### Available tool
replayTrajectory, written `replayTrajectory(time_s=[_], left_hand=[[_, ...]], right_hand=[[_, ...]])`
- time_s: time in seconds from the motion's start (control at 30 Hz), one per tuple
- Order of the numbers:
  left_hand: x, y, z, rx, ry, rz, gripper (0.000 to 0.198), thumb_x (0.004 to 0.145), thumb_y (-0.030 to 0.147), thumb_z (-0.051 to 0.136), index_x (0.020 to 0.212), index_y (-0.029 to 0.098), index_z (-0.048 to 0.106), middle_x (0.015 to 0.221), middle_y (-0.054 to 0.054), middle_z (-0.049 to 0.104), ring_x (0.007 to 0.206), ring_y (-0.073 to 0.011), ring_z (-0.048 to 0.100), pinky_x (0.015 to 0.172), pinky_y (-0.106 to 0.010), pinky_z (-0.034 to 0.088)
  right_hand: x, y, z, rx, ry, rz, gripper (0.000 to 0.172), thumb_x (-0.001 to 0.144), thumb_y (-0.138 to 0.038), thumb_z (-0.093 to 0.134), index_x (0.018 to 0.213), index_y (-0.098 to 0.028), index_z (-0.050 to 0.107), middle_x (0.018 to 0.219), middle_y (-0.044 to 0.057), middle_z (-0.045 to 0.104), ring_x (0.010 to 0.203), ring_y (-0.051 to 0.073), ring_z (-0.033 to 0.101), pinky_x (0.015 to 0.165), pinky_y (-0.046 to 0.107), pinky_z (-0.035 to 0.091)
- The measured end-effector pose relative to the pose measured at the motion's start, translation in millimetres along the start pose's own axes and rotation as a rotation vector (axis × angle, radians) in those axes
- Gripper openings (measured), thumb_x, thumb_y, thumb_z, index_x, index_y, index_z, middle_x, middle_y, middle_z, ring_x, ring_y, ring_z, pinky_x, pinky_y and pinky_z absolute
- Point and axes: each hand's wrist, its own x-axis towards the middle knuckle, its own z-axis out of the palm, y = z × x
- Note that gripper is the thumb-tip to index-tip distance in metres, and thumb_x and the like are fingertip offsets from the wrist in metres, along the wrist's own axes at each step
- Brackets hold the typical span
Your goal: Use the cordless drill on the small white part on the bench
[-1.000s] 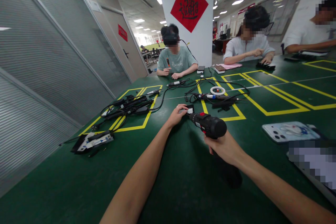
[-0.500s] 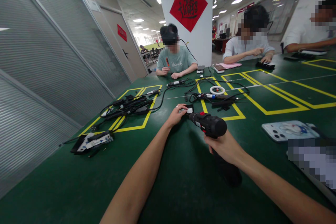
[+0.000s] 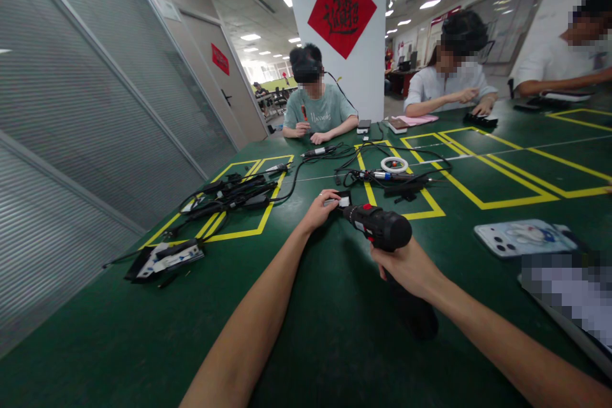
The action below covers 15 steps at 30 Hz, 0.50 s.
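My right hand (image 3: 406,264) is wrapped round the grip of a black cordless drill (image 3: 380,227) with red details, its chuck pointing left and away from me. The drill's front end reaches a small black-and-white part (image 3: 345,201) on the green table (image 3: 315,319). Against that part's left side, my left hand (image 3: 319,210) holds it with closed fingers. The tip of the drill and the point of contact are too small to make out.
Black cables and tools (image 3: 234,194) lie in a heap at left, with a black-and-white tray-like piece (image 3: 165,259) nearer me. Beyond the drill are a white tape ring (image 3: 394,165) and corded tools. A phone (image 3: 526,238) lies at right. Several people sit across the table.
The view has shifted very slightly. Both hands, the drill and the small part keep the same positions relative to each other.
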Motion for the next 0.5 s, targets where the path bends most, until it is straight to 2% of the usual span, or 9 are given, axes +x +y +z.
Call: replayTrajectory(time_s=[0.5], left_hand=[[0.0, -2.4, -0.4, -0.012, -0.005, 0.005, 0.017, 0.080, 0.024, 0.050, 0.089, 0.017, 0.062, 0.115, -0.008, 0.052, 0.111, -0.0201, 0.046, 0.100, -0.039, 0.032]], right_hand=[[1.4, 5.3, 1.1, 0.022, 0.002, -0.018, 0.009, 0.071, -0.023, 0.049, 0.075, -0.016, 0.052, 0.049, -0.003, 0.050, 0.045, 0.011, 0.051, 0.045, 0.020, 0.036]])
